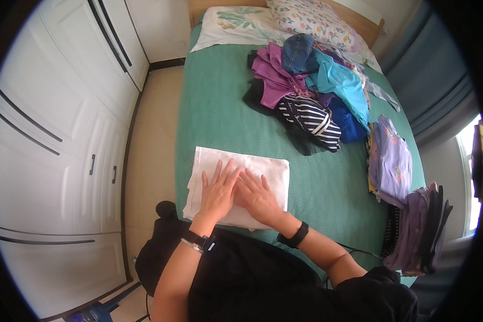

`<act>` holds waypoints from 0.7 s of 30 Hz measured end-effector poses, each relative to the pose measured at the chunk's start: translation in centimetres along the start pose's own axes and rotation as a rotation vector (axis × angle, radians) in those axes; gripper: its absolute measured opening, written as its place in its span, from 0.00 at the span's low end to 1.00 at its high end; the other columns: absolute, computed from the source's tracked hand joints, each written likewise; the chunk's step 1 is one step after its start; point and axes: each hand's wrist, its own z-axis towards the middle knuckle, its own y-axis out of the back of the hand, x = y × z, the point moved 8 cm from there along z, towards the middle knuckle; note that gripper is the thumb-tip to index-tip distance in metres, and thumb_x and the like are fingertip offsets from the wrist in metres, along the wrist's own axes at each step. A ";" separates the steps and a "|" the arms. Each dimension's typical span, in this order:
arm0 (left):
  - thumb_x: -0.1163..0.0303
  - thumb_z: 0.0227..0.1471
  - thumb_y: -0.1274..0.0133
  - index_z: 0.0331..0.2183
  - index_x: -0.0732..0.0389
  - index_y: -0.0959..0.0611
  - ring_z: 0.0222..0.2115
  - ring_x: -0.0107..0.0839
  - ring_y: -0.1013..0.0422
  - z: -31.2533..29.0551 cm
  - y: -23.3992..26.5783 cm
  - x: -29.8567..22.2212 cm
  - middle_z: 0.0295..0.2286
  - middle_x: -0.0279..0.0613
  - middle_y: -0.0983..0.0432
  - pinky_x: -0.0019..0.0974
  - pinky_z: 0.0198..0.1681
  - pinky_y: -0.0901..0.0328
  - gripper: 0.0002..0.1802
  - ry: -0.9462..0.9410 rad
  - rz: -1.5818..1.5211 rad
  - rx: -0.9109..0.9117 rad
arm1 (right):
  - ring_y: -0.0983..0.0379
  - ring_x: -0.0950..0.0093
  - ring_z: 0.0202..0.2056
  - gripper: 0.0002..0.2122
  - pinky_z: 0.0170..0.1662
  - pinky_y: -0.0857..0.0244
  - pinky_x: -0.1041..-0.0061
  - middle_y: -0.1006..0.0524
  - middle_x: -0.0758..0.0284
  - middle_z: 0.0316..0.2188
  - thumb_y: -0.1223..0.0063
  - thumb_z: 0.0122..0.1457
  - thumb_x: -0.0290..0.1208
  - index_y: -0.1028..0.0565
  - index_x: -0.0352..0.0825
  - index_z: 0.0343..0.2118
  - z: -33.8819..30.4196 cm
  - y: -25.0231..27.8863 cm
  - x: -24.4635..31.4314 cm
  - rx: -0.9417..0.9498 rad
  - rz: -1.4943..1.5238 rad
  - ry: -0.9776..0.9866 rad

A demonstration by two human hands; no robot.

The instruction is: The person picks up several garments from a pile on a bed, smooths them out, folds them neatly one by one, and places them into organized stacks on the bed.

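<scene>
A white folded cloth [268,166], roughly rectangular, lies flat at the near edge of the green-covered bed. My left hand [218,190] rests palm down on its middle, fingers spread. Beside it my right hand [258,197] also lies flat on the cloth, fingers stretched out and pointing up and left. The fingertips of both hands come close together at the centre. Neither hand grips the cloth. Its lower edge is partly hidden by my wrists, and I cannot tell what kind of garment it is.
A loose heap of clothes [311,86] covers the bed's far middle. Folded purple clothes [390,161] and a stack of dark and mauve garments [418,231] stand along the right edge. Pillows [316,24] lie at the headboard. White cabinets [64,118] line the left, across a floor strip [153,145].
</scene>
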 end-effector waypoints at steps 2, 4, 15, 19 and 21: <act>0.55 0.53 0.52 0.59 0.41 0.43 0.62 0.43 0.59 -0.1 -1.5 1.1 0.61 0.33 0.53 0.73 0.55 0.64 0.34 0.016 -0.045 0.060 | 0.54 0.68 0.63 0.31 0.60 0.55 0.58 0.45 0.66 0.61 0.50 0.53 0.44 0.42 0.40 0.59 -0.9 -0.3 -1.9 0.001 -0.074 -0.038; 0.49 0.52 0.55 0.59 0.39 0.43 0.62 0.42 0.61 -0.5 -0.7 3.2 0.62 0.31 0.57 0.71 0.56 0.60 0.34 0.137 0.136 -0.002 | 0.56 0.69 0.64 0.32 0.62 0.60 0.58 0.48 0.70 0.63 0.55 0.55 0.50 0.45 0.42 0.61 -2.0 -0.5 -3.3 -0.015 -0.141 -0.081; 0.61 0.52 0.51 0.57 0.60 0.41 0.56 0.49 0.47 -3.0 -1.2 9.2 0.54 0.52 0.42 0.57 0.54 0.49 0.33 0.467 -0.224 -0.139 | 0.36 0.65 0.52 0.25 0.49 0.36 0.72 0.38 0.60 0.56 0.49 0.51 0.21 0.37 0.35 0.55 -7.9 3.4 -11.7 -0.468 0.478 -0.419; 0.64 0.45 0.43 0.50 0.66 0.33 0.45 0.49 0.35 -2.9 -2.0 12.5 0.43 0.53 0.31 0.45 0.47 0.39 0.31 0.576 -0.350 -0.339 | 0.25 0.72 0.33 0.17 0.34 0.30 0.80 0.23 0.61 0.37 0.46 0.53 0.30 0.29 0.29 0.45 -7.5 0.7 -16.6 -0.280 0.761 -0.760; 0.61 0.44 0.41 0.48 0.66 0.32 0.45 0.49 0.34 -3.4 -3.1 14.7 0.43 0.54 0.31 0.45 0.46 0.38 0.32 0.682 -0.402 -0.331 | 0.25 0.73 0.31 0.18 0.34 0.29 0.78 0.23 0.61 0.33 0.45 0.53 0.34 0.28 0.28 0.43 -5.7 0.0 -16.6 -0.121 0.852 -0.811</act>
